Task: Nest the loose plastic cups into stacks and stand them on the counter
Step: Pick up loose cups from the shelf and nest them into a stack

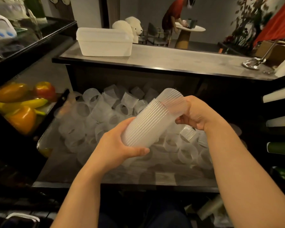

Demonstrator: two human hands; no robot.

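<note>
The left hand (115, 145) gripped the tilted cup stack (146, 124) while the right hand (194, 112) curled around the top cup (171, 99)

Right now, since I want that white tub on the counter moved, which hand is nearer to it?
Left. The left hand holds the cup stack below the white tub; the right hand grips the stack's far end, further right.

Stack of cups (143, 124): translucent, ribbed plastic, nested, held tilted above the lower shelf, its far end raised toward the right. One further ribbed cup (172, 100) sits at its upper end, partly slid over. Loose cups (95, 112): same type, many, lying jumbled on their sides across the lower shelf (163, 178) beneath the counter (171, 58).
</note>
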